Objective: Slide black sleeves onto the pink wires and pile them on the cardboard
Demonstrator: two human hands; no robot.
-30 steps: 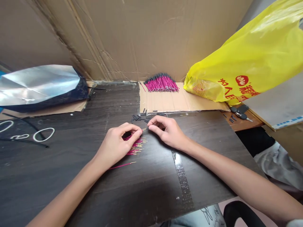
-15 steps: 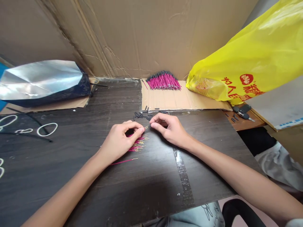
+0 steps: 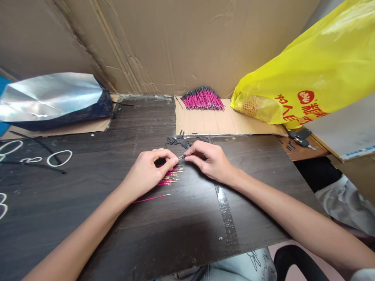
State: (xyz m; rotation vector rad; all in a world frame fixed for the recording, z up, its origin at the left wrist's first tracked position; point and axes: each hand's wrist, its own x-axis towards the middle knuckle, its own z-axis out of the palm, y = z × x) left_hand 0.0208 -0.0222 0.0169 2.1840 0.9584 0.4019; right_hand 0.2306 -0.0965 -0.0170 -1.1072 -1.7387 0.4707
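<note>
This looks like a small, makeshift assembly bench, though whether it stands in a workshop or a home cannot be told. Loose pink wires (image 3: pixel 170 179) with gold-coloured ends and scattered short black tubes (image 3: pixel 182 143) lie on a dark table (image 3: pixel 164 230), while a neat heap (image 3: pixel 203 100) of black-ended pink pieces sits on a flat cardboard sheet (image 3: pixel 246 125). Creased cardboard (image 3: pixel 175 43) walls the back, and a yellow shopping bag (image 3: pixel 293 78) and keys (image 3: pixel 304 143) lend an everyday, improvised air.
</note>
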